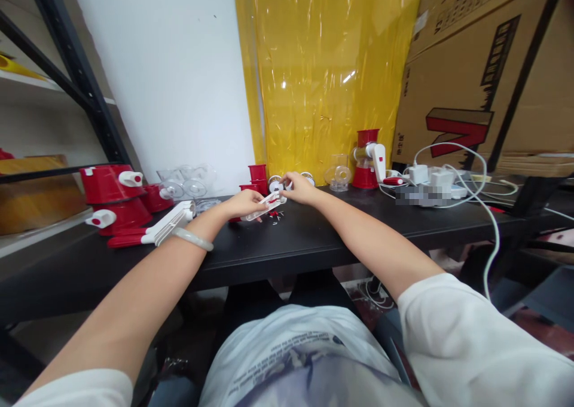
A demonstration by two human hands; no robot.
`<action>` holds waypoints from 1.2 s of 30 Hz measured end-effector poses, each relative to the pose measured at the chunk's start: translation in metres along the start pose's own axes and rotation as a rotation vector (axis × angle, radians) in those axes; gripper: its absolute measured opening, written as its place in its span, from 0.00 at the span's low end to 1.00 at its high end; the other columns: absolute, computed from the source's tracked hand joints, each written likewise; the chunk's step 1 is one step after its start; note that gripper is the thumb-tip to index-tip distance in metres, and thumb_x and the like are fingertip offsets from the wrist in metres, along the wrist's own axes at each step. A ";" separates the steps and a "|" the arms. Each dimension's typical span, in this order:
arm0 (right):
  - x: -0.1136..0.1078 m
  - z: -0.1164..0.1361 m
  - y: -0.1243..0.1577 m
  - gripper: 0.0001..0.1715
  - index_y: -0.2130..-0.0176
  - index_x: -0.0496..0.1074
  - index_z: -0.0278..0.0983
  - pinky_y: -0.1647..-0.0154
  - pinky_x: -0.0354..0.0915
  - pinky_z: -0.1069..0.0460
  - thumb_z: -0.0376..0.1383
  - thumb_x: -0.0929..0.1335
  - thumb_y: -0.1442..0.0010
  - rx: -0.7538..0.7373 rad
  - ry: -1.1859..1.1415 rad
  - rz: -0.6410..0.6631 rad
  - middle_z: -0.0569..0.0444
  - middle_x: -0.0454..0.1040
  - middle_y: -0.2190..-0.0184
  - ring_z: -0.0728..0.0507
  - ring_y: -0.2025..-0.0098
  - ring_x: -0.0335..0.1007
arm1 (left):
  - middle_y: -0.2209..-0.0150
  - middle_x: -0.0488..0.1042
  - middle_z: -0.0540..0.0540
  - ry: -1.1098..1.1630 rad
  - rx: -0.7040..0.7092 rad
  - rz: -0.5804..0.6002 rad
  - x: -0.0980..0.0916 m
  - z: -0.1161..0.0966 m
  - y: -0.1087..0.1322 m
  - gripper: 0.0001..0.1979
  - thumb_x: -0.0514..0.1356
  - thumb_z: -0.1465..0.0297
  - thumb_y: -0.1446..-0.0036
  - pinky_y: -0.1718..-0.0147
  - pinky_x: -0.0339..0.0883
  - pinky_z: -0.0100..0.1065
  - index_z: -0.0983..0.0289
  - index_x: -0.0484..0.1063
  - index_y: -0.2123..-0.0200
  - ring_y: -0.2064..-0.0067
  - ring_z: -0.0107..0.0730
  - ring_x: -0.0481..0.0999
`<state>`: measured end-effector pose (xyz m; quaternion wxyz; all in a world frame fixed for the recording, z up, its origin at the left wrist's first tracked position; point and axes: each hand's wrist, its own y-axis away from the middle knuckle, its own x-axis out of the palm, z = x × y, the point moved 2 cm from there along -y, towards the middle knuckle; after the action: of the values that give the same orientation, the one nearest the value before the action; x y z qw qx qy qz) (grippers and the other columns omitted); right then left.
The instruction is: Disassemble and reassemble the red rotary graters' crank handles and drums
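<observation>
My left hand (246,204) is closed on a white plastic crank handle (264,207), held tilted just above the black table. At the handle's upper right end, my right hand (298,189) has its fingers pinched together; what lies between them is too small to make out. Below the handle, several small white and red pieces (275,217) are scattered on the table. Behind my hands stand red plastic parts (257,177) and round metal-rimmed drums (275,183), partly hidden by my fingers.
Red bases (115,199) and stacked white handles (173,222) with red grips sit at left, near clear plastic parts (191,181). An assembled red-and-white rotary grater (368,159) stands at right. White chargers and cables (442,177) lie beyond it, beside a large cardboard box (466,72).
</observation>
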<state>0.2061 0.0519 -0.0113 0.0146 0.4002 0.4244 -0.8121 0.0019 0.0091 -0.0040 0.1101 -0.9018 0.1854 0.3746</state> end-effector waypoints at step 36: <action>0.006 0.008 0.008 0.18 0.58 0.71 0.35 0.64 0.59 0.55 0.39 0.74 0.47 0.072 -0.035 0.259 0.55 0.75 0.64 0.48 0.63 0.69 | 0.61 0.81 0.58 0.194 0.165 0.093 0.009 -0.004 -0.001 0.24 0.71 0.65 0.58 0.67 0.77 0.38 0.68 0.75 0.56 0.64 0.38 0.81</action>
<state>0.1996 0.0432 -0.0178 0.1125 0.4377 0.3391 -0.8251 0.0107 0.0067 -0.0075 0.1480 -0.9120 0.2671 0.2738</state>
